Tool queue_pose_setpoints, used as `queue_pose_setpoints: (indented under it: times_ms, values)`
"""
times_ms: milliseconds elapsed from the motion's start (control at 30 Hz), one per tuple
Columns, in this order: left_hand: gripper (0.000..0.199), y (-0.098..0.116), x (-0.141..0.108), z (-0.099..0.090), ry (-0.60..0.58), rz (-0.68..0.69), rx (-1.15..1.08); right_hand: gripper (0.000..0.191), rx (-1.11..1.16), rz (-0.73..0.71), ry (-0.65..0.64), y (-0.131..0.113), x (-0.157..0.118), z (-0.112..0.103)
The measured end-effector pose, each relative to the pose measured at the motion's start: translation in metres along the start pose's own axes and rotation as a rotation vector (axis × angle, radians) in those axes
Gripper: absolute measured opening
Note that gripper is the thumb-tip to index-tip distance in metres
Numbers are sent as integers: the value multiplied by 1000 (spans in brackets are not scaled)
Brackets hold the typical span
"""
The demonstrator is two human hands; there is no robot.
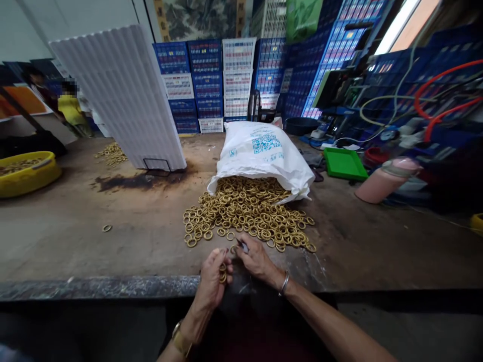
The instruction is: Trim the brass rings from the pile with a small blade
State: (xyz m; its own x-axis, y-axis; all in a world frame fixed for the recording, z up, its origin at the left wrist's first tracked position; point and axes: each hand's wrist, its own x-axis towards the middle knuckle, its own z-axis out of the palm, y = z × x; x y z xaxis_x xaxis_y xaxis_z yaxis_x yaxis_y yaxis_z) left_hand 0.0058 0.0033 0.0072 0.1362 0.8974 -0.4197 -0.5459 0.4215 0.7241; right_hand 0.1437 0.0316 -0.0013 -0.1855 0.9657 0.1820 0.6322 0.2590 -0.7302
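Note:
Close to the table's front edge, my left hand (216, 271) is closed around a few brass-coloured rings (223, 274), which show between its fingers. Just to its right, my right hand (256, 259) grips a small dark-tipped tool (243, 245); its exact kind is mostly hidden by the fingers. A single ring (233, 249) is at the tool's tip, between the two hands. Beyond them spreads a pile of brass-coloured rings (260, 216), spilling from the mouth of a white woven sack (256, 151) that lies on its side.
On the wooden table (151, 241), a lone ring (107, 228) lies left. A corrugated white panel (124, 95) stands behind it. Rightward are a green tray (345, 164) and a pink bottle (388, 181). A yellow basin (30, 176) sits far left; stacked crates (206, 75) line the back.

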Motion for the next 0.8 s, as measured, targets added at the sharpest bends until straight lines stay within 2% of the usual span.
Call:
queue_pose_setpoints:
  times_ms: [200,300,400,500,667,800]
  values:
    - [34,-9,3,1,-16,80,278,10,190,38,-33,-11,-4,-7]
    - [34,-10,5,0,36,175,419,13,336,156,-62,-11,-3,-5]
    - [32,-11,5,-1,37,252,513,18,497,299,-146,-8,-2,-1]
    - [30,-10,4,-3,-16,199,505,18,570,361,-185,-5,-1,2]
    - [30,-5,4,-4,-147,60,335,16,577,368,-172,-6,1,2]
    - [29,-6,5,-3,-168,52,284,15,607,387,-194,-7,2,0]
